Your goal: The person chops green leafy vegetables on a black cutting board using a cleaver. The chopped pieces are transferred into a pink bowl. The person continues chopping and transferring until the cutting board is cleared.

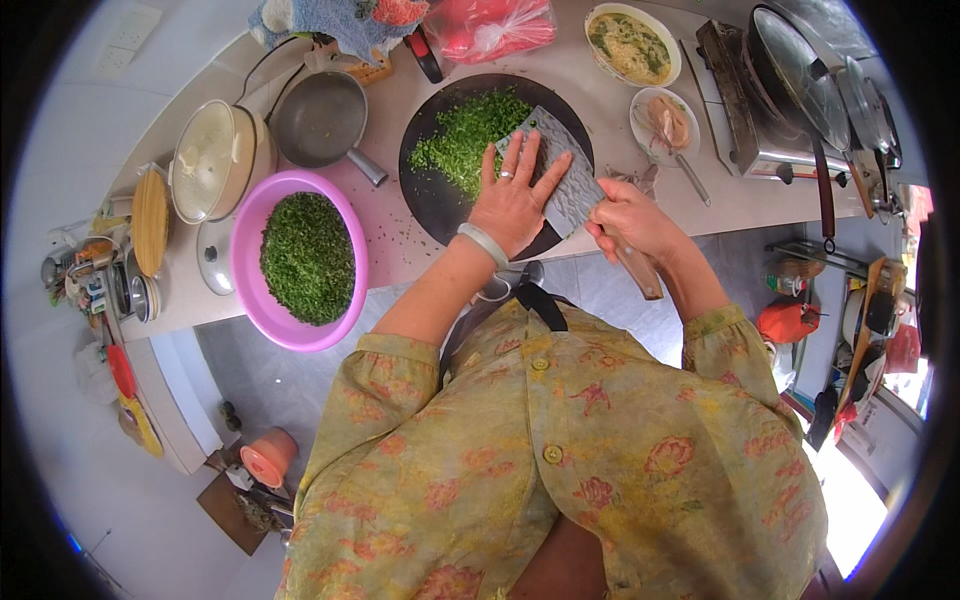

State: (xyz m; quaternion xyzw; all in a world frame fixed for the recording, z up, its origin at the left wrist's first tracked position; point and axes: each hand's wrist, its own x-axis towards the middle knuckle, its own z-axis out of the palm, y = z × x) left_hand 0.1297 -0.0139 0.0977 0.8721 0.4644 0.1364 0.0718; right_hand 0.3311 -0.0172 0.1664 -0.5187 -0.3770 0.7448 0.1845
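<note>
My right hand (636, 221) grips the wooden handle of a cleaver (566, 191), whose broad dark textured blade lies over the right part of a round black cutting board (435, 206). My left hand (517, 195), with a ring and a pale bangle, rests with spread fingers on the blade. Finely chopped green herbs (476, 131) are heaped on the board, left of the blade and by its tip. To the left, a pink plastic basin (360, 255) holds more chopped greens (307, 259). Whether the blade's edge touches the board is hidden.
A grey frying pan (321, 118) and a cream lidded pot (214, 161) stand at the left. On the right are a bowl of egg mixture (634, 49), a plate of meat with a whisk (664, 124) and a gas stove (757, 142). A red plastic bag (491, 30) lies behind the board.
</note>
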